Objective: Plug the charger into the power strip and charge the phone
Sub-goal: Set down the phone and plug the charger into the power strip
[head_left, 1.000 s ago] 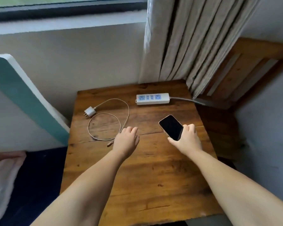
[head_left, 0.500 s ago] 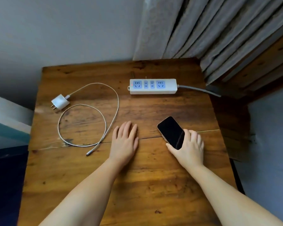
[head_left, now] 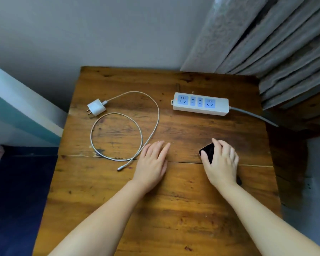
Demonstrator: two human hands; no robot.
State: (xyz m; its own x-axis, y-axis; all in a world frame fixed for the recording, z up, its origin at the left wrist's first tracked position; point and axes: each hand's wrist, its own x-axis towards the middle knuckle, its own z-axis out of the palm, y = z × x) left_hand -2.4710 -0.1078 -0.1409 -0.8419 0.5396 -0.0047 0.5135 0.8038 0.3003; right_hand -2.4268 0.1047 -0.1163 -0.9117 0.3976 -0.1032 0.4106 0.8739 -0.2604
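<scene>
A: Largest first. Dark-stained wooden plank table (head_left: 174,209), set against grey wall; grey pleated curtain (head_left: 266,43) hanging over far right corner

B: Noted. Next down?

A: White oblong power strip with blue socket faces (head_left: 200,104), lying flat at far right of table, grey lead running off right edge. All four sockets bare; small red light at left end, so probably live

B: Charger?

A: White braided charging cable (head_left: 146,100), looped loosely on left half of table, one end joined to small white cube wall charger (head_left: 97,108) at far left, prongs pointing away from strip. Free connector tip resting on wood just left of left hand. Well apart from strip

B: Hands and grip?

A: Left hand (head_left: 152,163) flat on table, palm down, fingers extended and spread a little, nothing held. Right hand (head_left: 221,163) curled over black glossy slab phone (head_left: 207,151), fingers and thumb closed on its edges; only upper left corner of phone showing. Phone low against table at right, whether resting or slightly lifted not clear

B: Progress?

A: Judged at start. Nothing plugged: charger not in strip, cable not in phone. Remaining: pick up cube, seat prongs in a socket, then push connector tip into phone port
</scene>
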